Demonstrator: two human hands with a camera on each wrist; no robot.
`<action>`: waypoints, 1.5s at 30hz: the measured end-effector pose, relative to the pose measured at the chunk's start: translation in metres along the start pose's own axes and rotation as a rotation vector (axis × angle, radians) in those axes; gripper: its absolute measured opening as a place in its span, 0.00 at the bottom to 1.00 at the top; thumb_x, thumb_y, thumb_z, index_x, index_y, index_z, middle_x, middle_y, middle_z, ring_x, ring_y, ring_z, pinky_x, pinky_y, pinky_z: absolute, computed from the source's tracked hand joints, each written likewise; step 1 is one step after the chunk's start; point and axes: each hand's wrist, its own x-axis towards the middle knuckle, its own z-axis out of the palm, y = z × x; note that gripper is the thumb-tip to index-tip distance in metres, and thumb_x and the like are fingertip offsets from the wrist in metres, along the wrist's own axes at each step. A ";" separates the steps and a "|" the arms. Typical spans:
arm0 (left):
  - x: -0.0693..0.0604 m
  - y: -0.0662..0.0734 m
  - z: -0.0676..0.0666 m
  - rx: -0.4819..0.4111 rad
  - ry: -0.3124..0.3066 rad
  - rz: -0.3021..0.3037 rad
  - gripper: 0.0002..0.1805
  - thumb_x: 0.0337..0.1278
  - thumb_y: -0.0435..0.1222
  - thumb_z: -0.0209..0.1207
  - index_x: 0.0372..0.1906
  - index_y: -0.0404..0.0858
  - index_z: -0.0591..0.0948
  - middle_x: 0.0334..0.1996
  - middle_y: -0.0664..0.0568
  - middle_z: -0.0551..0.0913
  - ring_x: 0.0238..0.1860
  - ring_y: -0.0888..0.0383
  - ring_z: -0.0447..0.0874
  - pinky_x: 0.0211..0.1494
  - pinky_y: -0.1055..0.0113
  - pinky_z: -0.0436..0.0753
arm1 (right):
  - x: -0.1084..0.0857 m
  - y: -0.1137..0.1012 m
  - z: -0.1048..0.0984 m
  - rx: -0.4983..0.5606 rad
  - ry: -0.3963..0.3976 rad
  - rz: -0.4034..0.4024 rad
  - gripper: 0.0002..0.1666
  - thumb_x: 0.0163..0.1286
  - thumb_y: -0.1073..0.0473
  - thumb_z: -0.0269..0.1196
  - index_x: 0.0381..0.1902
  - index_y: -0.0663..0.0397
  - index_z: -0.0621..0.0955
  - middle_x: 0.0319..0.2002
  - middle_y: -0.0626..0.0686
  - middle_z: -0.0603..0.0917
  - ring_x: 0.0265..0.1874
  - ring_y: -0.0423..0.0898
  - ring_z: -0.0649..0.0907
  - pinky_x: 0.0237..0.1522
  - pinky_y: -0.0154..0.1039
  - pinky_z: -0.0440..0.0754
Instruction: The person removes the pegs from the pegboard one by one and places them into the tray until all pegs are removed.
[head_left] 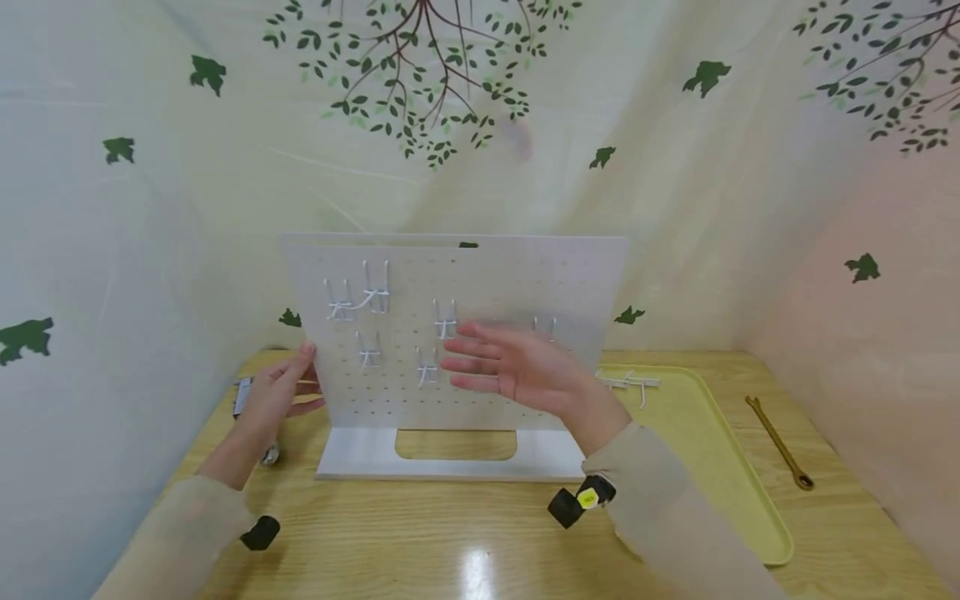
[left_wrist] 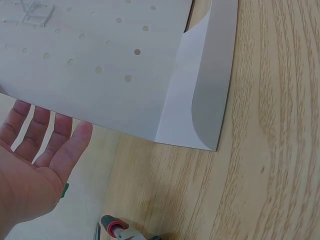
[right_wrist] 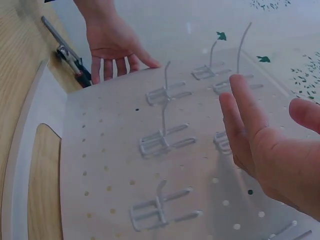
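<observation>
A white pegboard (head_left: 480,283) stands upright on its white base (head_left: 360,454). Several white wire hooks (head_left: 369,352) hang on its face. At the board's left edge my left hand (head_left: 273,392) holds on, the thumb at the front and the other fingers reaching behind, their tips partly hidden in the left wrist view. Its fingers (left_wrist: 62,125) meet the edge just above the base. My right hand (head_left: 517,367) hovers before the board's right half, fingers straight and nothing in it. It partly covers the hooks nearby, and the right wrist view shows more hooks (right_wrist: 155,142) beside it.
A yellow tray (head_left: 720,467) lies to the right, with white hooks (head_left: 630,381) at its back corner. Beyond it is a golden combination wrench (head_left: 780,442). Left of the board lies a tool with a red and black handle (left_wrist: 114,222). A leaf-printed cloth (head_left: 525,125) hangs behind.
</observation>
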 end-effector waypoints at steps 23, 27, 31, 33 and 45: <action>-0.002 0.004 0.000 0.012 -0.013 0.014 0.46 0.67 0.69 0.46 0.61 0.28 0.76 0.54 0.37 0.76 0.50 0.48 0.80 0.48 0.60 0.88 | 0.040 0.021 0.006 0.129 0.122 0.048 0.13 0.82 0.57 0.53 0.50 0.60 0.80 0.42 0.55 0.88 0.35 0.47 0.89 0.38 0.38 0.89; -0.002 0.003 0.000 0.000 -0.013 0.007 0.45 0.68 0.68 0.46 0.62 0.29 0.77 0.54 0.36 0.76 0.50 0.48 0.80 0.48 0.60 0.88 | 0.040 0.020 0.005 0.142 0.121 0.051 0.13 0.82 0.58 0.53 0.50 0.61 0.80 0.41 0.55 0.88 0.33 0.47 0.89 0.36 0.36 0.89; -0.001 0.002 0.000 -0.006 -0.012 0.001 0.44 0.69 0.67 0.46 0.62 0.29 0.76 0.55 0.36 0.75 0.50 0.49 0.80 0.48 0.59 0.88 | 0.041 0.019 0.005 0.151 0.121 0.058 0.12 0.82 0.59 0.53 0.50 0.60 0.80 0.40 0.55 0.88 0.32 0.46 0.89 0.34 0.34 0.88; -0.001 0.001 0.000 -0.007 -0.015 0.002 0.44 0.69 0.66 0.46 0.62 0.28 0.76 0.56 0.36 0.75 0.50 0.48 0.79 0.49 0.59 0.88 | 0.041 0.019 0.006 0.156 0.124 0.063 0.12 0.82 0.59 0.53 0.50 0.60 0.80 0.41 0.55 0.88 0.31 0.46 0.89 0.34 0.33 0.88; -0.001 0.001 -0.001 0.000 -0.016 0.006 0.46 0.67 0.68 0.46 0.62 0.28 0.76 0.56 0.36 0.75 0.49 0.50 0.80 0.48 0.61 0.88 | 0.045 0.018 0.005 0.142 0.155 0.080 0.14 0.80 0.61 0.55 0.57 0.63 0.77 0.41 0.54 0.87 0.29 0.44 0.88 0.32 0.30 0.87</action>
